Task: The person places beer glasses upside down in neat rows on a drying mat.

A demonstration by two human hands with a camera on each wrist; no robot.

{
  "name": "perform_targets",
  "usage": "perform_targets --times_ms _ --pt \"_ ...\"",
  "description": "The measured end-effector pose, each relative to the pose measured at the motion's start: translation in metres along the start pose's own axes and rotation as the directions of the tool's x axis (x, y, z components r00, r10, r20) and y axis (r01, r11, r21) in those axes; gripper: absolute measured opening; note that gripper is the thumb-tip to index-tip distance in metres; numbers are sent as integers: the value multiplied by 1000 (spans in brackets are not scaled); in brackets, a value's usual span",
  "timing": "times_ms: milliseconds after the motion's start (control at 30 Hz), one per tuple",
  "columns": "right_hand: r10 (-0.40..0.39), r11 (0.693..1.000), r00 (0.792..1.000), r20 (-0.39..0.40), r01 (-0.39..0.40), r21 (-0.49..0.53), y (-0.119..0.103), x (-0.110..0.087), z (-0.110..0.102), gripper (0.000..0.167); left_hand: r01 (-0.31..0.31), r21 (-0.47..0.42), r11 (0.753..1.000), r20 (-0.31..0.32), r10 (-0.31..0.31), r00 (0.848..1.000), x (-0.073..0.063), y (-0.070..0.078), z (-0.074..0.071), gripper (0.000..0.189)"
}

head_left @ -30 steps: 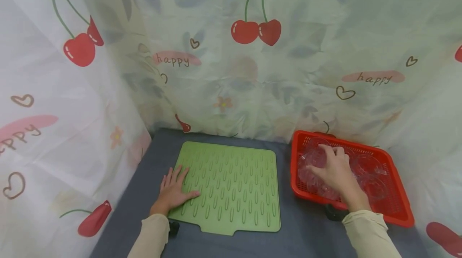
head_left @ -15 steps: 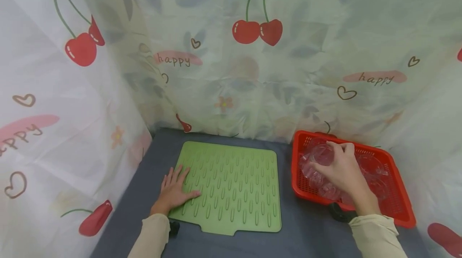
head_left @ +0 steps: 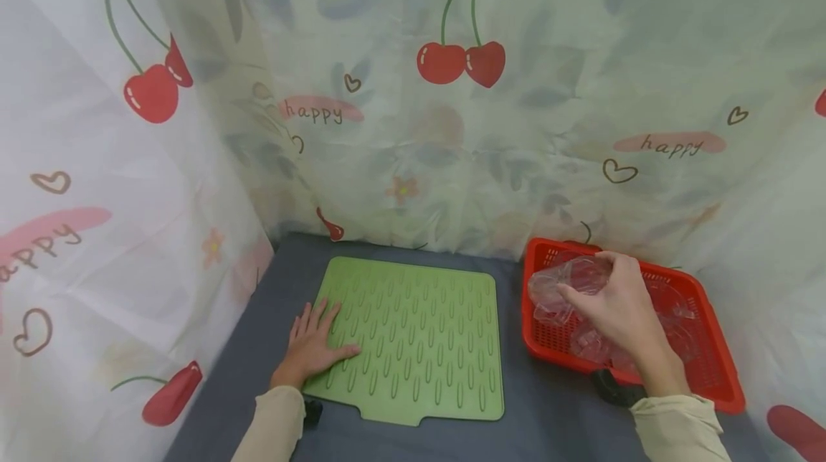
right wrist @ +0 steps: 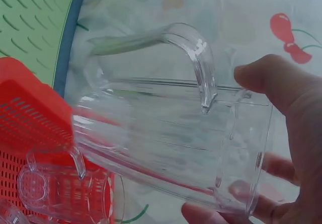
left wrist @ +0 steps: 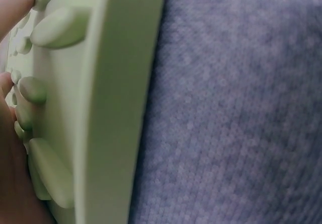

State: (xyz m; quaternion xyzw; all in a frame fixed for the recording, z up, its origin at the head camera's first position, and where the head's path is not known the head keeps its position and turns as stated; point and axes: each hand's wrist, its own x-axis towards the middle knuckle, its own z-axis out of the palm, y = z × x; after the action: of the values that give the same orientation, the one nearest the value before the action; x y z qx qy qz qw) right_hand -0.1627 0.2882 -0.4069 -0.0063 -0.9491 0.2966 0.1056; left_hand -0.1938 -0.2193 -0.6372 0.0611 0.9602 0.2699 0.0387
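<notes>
Green mat (head_left: 413, 347): your left hand (head_left: 316, 343) rests at its 9 o'clock, fingers spread. Fingers of your right hand (head_left: 619, 304) grip the mug (right wrist: 161, 133); lift clear of the basket (head_left: 719, 343) at its 9 o'clock.

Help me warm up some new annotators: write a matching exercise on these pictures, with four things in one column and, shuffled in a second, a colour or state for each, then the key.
Column one
1. Mat
2. Basket
3. Left grip
4. Right grip

Column two
A. Red, with openwork walls
B. Holding a clear jug
C. Fingers spread over the mat's left part
D. Green, with raised oblong bumps

Right pairs: 1-D, 2-A, 3-C, 4-B
</notes>
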Motion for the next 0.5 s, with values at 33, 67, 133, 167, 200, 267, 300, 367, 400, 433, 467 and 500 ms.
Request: perform_targets --times_ms 33,67,133,167,200,267,300,367,400,433,467,500 --pt "-4 1000 1000 -13 4 -1 -1 -1 0 87 2 1 1000 4 -2 1000 -1 1 -1 109" --pt "-3 1000 1000 -23 4 1 -2 -2 1 86 4 -1 1000 4 -4 1000 -1 3 -2 109" --pt "-14 1000 998 -59 14 0 -4 -3 2 81 3 -1 1000 2 -3 1000 -2 4 -4 108" --pt "-19 1000 997 -79 19 5 -5 -4 3 78 7 3 1000 6 -7 1000 -3 5 -5 107" --pt "-16 1000 995 -97 17 14 -7 -4 4 77 11 7 1000 11 -11 1000 -3 7 -7 107" --pt "-12 999 991 -131 18 50 -10 -4 7 75 13 7 1000 11 -13 1000 -4 9 -9 107" --pt "-9 997 989 -148 20 71 -12 -4 8 75 13 9 1000 10 -13 1000 -4 9 -9 107" --pt "-1 993 985 -172 22 120 -15 -3 11 75 11 6 1000 7 -11 1000 -5 9 -8 107" --pt "8 990 984 -181 18 142 -16 -4 12 75 9 0 1000 5 -9 1000 -5 9 -8 107" --pt "17 987 983 -184 13 159 -17 -4 13 74 4 -4 1000 -1 -4 1000 -5 8 -7 107" --pt "30 984 982 -185 3 179 -18 -4 14 73 -3 -9 1000 -9 3 1000 -4 7 -6 107" --pt "47 980 982 -184 -10 198 -20 -5 15 72 -6 -12 1000 -15 6 1000 -4 7 -5 107"
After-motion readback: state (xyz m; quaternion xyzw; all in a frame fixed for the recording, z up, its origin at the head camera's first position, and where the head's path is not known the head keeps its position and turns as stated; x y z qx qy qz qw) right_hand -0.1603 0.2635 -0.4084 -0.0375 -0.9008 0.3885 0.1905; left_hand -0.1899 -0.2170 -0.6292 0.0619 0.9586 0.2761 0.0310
